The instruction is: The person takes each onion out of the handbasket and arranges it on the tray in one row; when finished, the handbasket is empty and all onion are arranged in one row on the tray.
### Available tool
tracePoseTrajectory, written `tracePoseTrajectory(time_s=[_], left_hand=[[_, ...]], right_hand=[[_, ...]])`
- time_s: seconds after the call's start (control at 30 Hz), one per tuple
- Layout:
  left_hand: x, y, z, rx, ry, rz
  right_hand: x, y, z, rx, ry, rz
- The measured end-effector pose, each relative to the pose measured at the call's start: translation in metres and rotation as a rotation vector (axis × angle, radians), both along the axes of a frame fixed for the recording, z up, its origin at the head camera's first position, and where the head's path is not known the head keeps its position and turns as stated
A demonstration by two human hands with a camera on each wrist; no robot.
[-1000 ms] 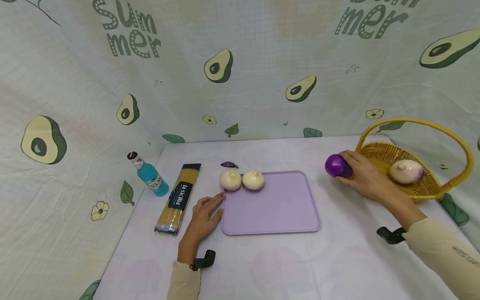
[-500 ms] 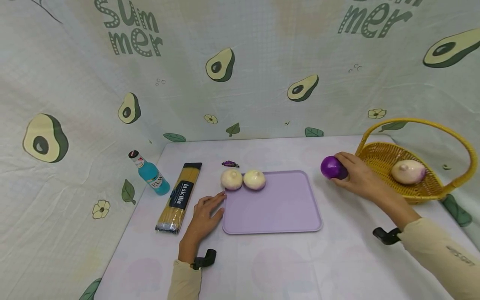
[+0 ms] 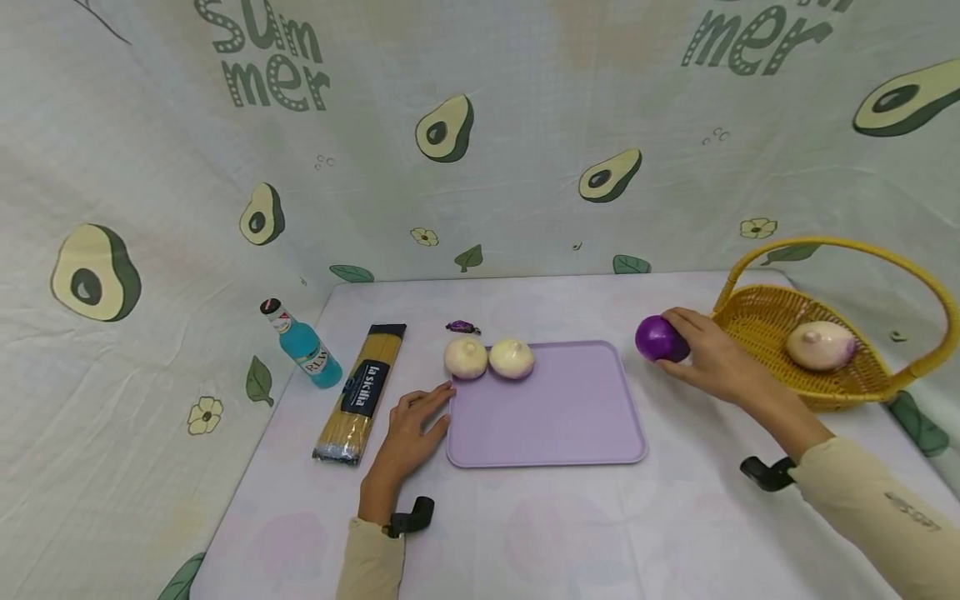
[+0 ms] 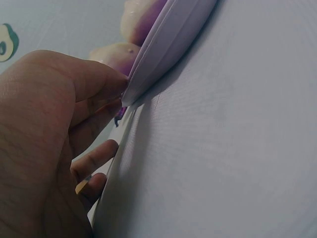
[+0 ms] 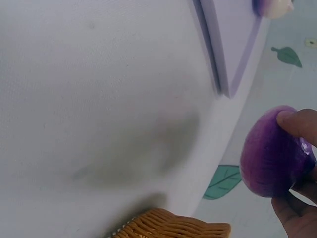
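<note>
My right hand point(image 3: 708, 354) grips a purple onion point(image 3: 660, 339), held above the table between the lilac tray point(image 3: 555, 417) and the basket. In the right wrist view the thumb lies on one side of the onion point(image 5: 270, 153), with fingers curled round the other. The left hand point(image 3: 411, 429) rests at the tray's left edge, fingers relaxed and fingertips right at the rim. The left wrist view shows those fingertips against the tray's edge point(image 4: 163, 54). Two white-and-purple onions sit side by side at the tray's far left corner, the left one point(image 3: 465, 358) beside the right one point(image 3: 512, 359).
A yellow wicker basket point(image 3: 757, 312) with a tall handle stands at the right, holding another white-and-purple onion point(image 3: 821, 346). To the left lie a pack of spaghetti point(image 3: 360, 396) and a blue bottle point(image 3: 303, 346). A small purple-wrapped candy point(image 3: 462, 327) lies behind the tray.
My right hand has carried the purple onion a little leftward, away from the basket toward the tray. The left hand stays at the tray's edge.
</note>
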State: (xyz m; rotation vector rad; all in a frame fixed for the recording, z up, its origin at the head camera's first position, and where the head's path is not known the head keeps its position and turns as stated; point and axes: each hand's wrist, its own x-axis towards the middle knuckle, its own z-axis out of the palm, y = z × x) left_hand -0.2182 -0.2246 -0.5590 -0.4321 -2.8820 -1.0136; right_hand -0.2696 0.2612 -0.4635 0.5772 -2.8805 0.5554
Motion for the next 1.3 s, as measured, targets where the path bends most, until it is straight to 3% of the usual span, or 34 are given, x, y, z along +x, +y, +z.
tracePoseTrajectory(time_s=[0.3, 0.67, 1.3], left_hand=[[0.000, 0.001, 0.001, -0.003, 0.052, -0.017], [-0.002, 0.000, 0.000, -0.026, -0.015, 0.006], [-0.002, 0.000, -0.002, -0.040, -0.019, 0.012]], right_hand=[[0.000, -0.007, -0.004, -0.007, -0.004, 0.009], [-0.001, -0.015, -0.005, -0.012, -0.012, 0.019], [-0.004, -0.029, -0.011, -0.030, 0.009, 0.072]])
